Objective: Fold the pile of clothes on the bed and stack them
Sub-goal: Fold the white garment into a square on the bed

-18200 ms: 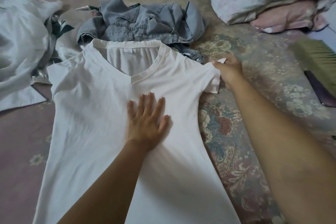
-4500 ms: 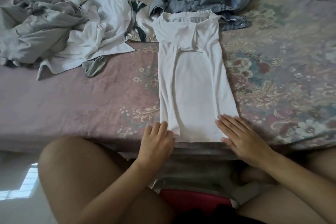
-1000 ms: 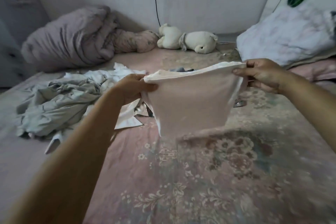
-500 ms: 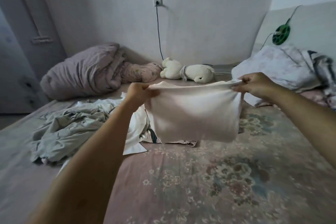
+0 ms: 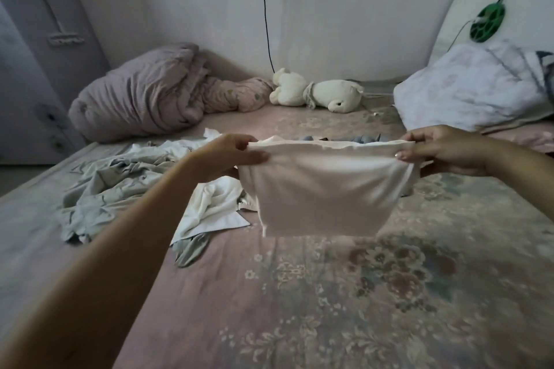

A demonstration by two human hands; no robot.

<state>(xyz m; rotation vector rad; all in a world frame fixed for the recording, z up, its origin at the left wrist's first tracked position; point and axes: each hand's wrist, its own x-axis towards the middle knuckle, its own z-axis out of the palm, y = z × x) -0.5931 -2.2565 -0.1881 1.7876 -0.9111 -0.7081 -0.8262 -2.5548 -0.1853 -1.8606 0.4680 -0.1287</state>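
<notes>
Denim garment [image 5: 353, 138], perhaps, peeks behind folded white shirt [image 5: 323, 189] pinched by left hand [image 5: 227, 156] and right hand [image 5: 443, 148].

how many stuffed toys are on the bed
2, both against the far wall: one stuffed toy sits under the cable, the other stuffed toy lies right beside it. Others may be hidden behind the bedding.

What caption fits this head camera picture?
Both hands, left hand and right hand, hold a folded white shirt above the bed.

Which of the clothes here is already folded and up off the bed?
The white shirt, folded and held in the air by the left hand and right hand. The crumpled pale clothes and denim piece lie loose on the bed.
</notes>
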